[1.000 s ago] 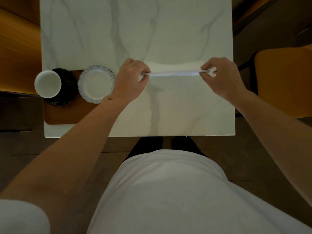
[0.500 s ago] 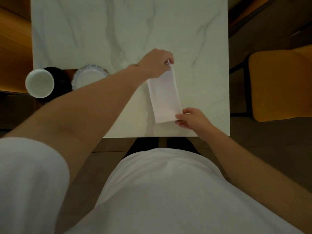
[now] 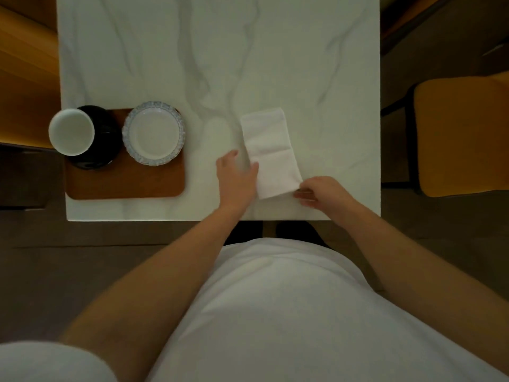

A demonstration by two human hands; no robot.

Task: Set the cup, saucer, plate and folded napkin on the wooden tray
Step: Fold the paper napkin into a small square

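Napkin (image 3: 271, 154) now flat; left hand (image 3: 237, 180) nearer.

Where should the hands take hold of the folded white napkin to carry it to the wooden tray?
Probably by its near short end, from the person's side: the folded white napkin lies flat on the marble table, and the right hand already pinches that near corner.

One cup (image 3: 72, 131), one saucer (image 3: 103, 139), one plate (image 3: 153, 132), one napkin (image 3: 271, 153), one tray (image 3: 125, 180), two hands (image 3: 237, 179)
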